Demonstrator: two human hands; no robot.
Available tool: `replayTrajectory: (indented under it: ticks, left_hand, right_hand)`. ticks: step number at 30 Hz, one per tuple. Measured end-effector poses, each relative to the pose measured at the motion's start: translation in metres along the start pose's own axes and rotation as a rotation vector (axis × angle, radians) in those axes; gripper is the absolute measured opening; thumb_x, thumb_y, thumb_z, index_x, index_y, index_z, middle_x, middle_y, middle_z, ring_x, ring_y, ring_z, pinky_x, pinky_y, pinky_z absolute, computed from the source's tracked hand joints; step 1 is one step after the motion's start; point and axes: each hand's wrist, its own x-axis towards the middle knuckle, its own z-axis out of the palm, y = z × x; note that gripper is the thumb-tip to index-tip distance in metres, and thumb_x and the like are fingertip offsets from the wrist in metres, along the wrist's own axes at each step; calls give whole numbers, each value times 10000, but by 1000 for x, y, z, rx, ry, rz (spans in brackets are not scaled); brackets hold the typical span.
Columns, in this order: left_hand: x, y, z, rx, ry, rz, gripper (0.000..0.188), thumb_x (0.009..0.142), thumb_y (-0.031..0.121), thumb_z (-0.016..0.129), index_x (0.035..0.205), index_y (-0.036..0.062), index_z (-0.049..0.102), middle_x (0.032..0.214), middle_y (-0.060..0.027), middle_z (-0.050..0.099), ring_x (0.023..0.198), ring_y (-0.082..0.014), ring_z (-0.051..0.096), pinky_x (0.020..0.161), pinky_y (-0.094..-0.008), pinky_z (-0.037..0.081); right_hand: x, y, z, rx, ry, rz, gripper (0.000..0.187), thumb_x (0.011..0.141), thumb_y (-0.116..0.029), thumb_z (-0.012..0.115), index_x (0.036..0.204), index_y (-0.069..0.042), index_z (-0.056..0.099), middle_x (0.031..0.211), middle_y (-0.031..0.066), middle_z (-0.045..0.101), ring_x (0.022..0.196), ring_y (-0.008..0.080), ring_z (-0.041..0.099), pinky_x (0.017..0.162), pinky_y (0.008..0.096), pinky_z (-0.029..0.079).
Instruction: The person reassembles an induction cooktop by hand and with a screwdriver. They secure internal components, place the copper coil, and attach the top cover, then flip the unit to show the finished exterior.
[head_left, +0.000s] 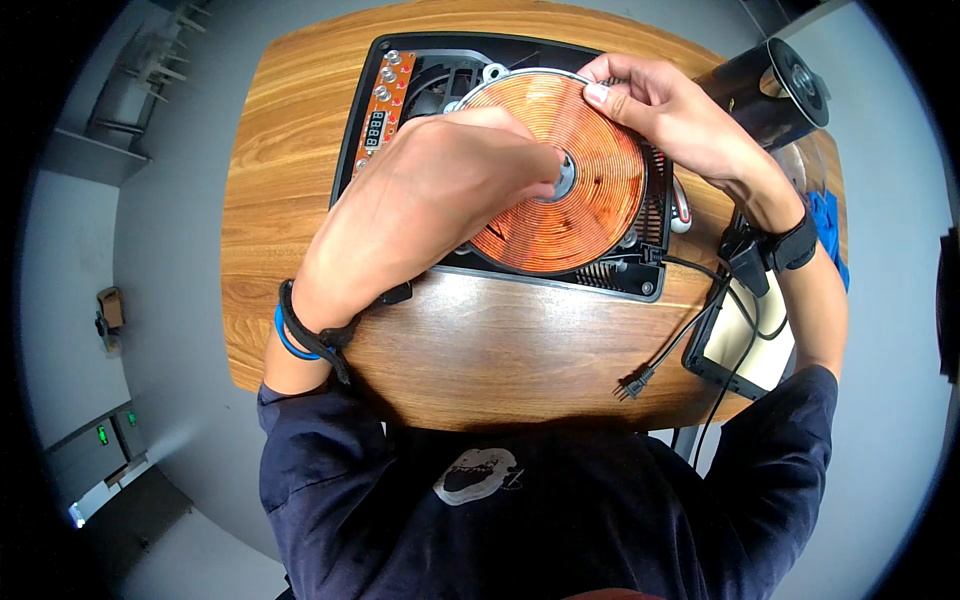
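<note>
A round copper induction coil (610,200) lies over the opened black housing (655,235) of an induction cooktop on the wooden table. My left hand (430,185) reaches across the coil's left part, with its fingers bent together at the grey centre disc (565,178). Anything between those fingertips is hidden. At the coil's far right rim, my right hand (650,105) pinches the edge between thumb and fingers. An orange circuit board (378,120) with a small display and several buttons sits at the housing's left, partly behind my left hand.
A power cord with a plug (635,383) trails from the housing's near right corner. Right of it lies a black-framed pale panel (745,345), partly under cables. A dark cylinder (765,95) stands at the far right, and blue cloth (826,230) lies beyond my right wrist.
</note>
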Motion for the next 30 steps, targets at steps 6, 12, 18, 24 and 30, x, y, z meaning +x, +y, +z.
replayTrajectory:
  ticks: [6, 12, 18, 24, 30]
  left_hand:
    - [4, -4, 3, 7, 79, 89, 184, 906, 64, 871, 1070, 16, 800, 1073, -98, 808, 1040, -317, 760, 936, -402, 616]
    - [8, 3, 0, 154, 59, 81, 174, 888, 60, 869, 1029, 24, 773, 1016, -84, 752, 988, -305, 710, 899, -415, 581]
    - [8, -1, -1, 176, 6, 66, 166, 884, 74, 871, 1017, 57, 773, 954, -80, 708, 919, -313, 675, 832, -414, 559]
    - [8, 1, -3, 288, -26, 71, 159, 902, 95, 860, 1039, 75, 782, 971, -74, 716, 946, -310, 687, 865, -427, 559]
    - [5, 1, -22, 230, -101, 51, 327, 951, 84, 822, 1277, 84, 795, 1262, -93, 763, 1189, -329, 719, 1037, -433, 568]
  right_hand:
    - [-2, -2, -1, 52, 22, -8, 328, 1221, -278, 595, 1370, 3, 674, 1125, -26, 736, 966, 12, 649, 866, 224, 562]
    - [-4, -8, 1, 37, 16, 30, 330, 1221, -279, 593, 1370, 5, 674, 1141, -21, 738, 991, 16, 657, 887, 226, 570]
    - [-2, -5, 9, 59, 26, 49, 321, 1216, -265, 601, 1363, 10, 677, 1167, -15, 734, 1043, 27, 659, 929, 223, 567]
    - [-4, -8, 6, 45, 19, 63, 327, 1216, -276, 604, 1361, 8, 677, 1161, -10, 731, 1049, 31, 660, 939, 235, 568]
    - [-2, 8, -1, 35, 33, -12, 334, 1219, -290, 597, 1389, -11, 666, 1164, -18, 712, 1048, 23, 647, 918, 227, 570]
